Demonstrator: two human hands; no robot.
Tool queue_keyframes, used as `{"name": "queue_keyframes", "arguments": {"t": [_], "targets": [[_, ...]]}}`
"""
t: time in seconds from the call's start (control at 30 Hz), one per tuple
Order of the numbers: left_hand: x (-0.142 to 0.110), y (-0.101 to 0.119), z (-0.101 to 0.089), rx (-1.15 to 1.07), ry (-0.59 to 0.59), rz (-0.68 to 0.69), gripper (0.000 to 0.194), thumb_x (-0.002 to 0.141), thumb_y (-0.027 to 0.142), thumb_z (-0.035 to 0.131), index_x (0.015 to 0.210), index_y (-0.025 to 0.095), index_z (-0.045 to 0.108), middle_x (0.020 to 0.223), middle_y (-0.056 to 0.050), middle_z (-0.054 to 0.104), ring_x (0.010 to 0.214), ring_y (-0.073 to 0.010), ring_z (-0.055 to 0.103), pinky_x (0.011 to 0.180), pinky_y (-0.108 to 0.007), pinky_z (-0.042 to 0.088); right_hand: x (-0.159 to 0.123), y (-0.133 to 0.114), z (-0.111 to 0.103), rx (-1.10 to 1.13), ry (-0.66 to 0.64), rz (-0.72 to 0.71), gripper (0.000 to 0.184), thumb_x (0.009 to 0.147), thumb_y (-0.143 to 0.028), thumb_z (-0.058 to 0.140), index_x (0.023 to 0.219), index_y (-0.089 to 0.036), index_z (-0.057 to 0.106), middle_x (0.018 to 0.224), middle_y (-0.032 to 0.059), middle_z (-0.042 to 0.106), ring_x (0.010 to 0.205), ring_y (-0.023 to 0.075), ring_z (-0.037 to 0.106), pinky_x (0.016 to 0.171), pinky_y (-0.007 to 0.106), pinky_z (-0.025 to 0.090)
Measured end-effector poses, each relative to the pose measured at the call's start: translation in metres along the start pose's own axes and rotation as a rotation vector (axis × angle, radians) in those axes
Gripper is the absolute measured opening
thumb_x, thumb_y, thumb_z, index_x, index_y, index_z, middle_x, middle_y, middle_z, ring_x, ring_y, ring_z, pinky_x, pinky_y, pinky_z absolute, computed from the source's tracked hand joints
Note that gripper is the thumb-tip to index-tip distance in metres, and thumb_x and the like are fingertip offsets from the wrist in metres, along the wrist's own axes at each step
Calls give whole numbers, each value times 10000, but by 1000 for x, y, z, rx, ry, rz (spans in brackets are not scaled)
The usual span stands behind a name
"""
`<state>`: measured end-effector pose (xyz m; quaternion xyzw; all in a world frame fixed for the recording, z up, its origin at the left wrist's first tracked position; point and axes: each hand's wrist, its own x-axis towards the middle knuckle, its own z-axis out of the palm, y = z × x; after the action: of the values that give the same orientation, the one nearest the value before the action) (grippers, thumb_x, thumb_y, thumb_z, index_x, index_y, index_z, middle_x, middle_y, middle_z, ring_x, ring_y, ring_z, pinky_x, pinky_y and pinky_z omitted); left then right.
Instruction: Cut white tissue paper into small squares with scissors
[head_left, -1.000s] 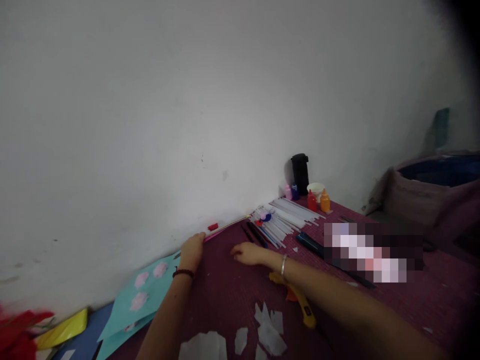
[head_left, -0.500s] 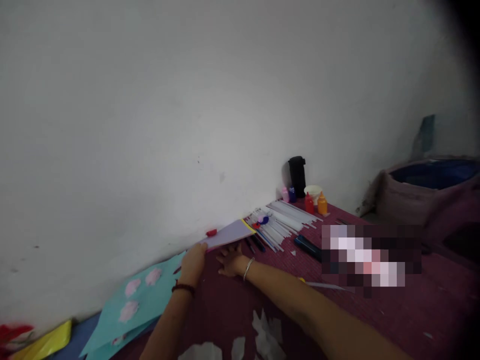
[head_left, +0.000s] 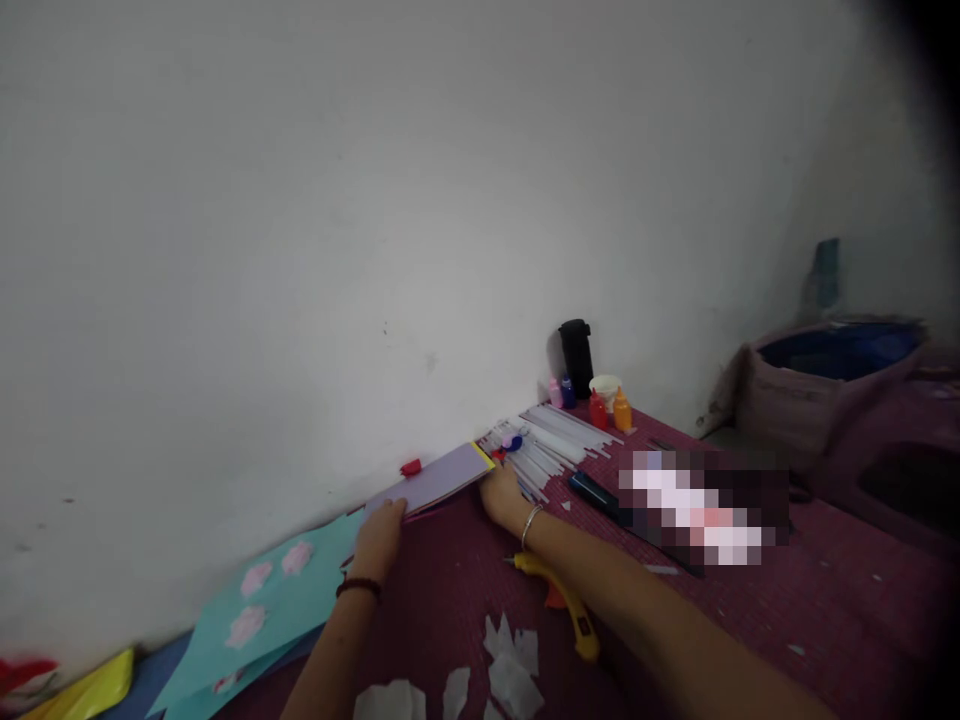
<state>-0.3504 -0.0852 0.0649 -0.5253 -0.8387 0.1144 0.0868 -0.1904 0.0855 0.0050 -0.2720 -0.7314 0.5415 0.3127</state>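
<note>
from the head view, my left hand [head_left: 381, 540] is grasping the near edge of a flat, pale lavender paper stack with a yellow strip at its right end [head_left: 435, 480], my thumb laid over the top and a pink layer showing under the near side. the stack lies along the foot of the plain whitish wall [head_left: 300, 250], slanting up to the right over the maroon woven table covering [head_left: 450, 600]. my right hand [head_left: 504, 500] is at the stack's yellow end, fingers bent; i cannot tell whether they close on it or only rest beside it.

a small bright red piece [head_left: 411, 467] sits just behind the stack, against the wall. left of my left hand are aqua paper sheets bearing pale pink ruffled shapes [head_left: 300, 600]. beyond my right hand lies a spread of thin whitish sticks [head_left: 559, 440]; behind them stand a red squeeze bottle [head_left: 598, 410], an orange squeeze bottle [head_left: 622, 410], a shallow white bowl [head_left: 605, 384] and a tall black cylindrical container [head_left: 576, 358]. a curved yellow-handled tool with a metal tip [head_left: 579, 612] lies near my right forearm, torn white paper scraps [head_left: 514, 682] nearer me.
</note>
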Motion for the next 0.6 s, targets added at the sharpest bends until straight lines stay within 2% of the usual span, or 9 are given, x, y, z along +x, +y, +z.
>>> {"name": "queue_keyframes", "arguments": {"t": [0.23, 0.43, 0.53, 0.6], "targets": [[-16, 22, 27, -13, -143, 66, 318, 888, 310, 559, 1169, 161, 559, 1135, -83, 612, 959, -212, 618, 810, -427, 526, 4, 10, -17, -649, 59, 51, 291, 919, -309, 539, 1174, -169, 555, 1200, 95, 565, 1010, 212, 586, 848, 411, 508], [-35, 47, 18, -10, -199, 15, 371, 874, 316, 578, 1210, 164, 534, 1228, -105, 563, 1034, -241, 587, 848, -457, 508, -1, 9, -35, -914, -58, 16, 315, 911, -322, 552, 1182, -160, 545, 1179, 87, 572, 989, 214, 595, 825, 416, 516], [-32, 39, 7, -43, -262, 2, 355, 875, 324, 576, 1191, 166, 545, 1197, -96, 581, 1000, -229, 600, 829, -445, 516, 3, 14, -40, -972, -99, -21, 289, 927, -299, 518, 1169, -143, 547, 1125, 92, 591, 929, 203, 610, 796, 396, 510], [-27, 17, -3, -68, -284, -11, 345, 879, 326, 569, 1187, 171, 548, 1196, -92, 581, 997, -226, 600, 826, -441, 518, 8, 18, -41, -997, -132, -58, 243, 921, -164, 461, 1117, -105, 592, 1093, 178, 587, 880, 224, 635, 763, 363, 478]]}}
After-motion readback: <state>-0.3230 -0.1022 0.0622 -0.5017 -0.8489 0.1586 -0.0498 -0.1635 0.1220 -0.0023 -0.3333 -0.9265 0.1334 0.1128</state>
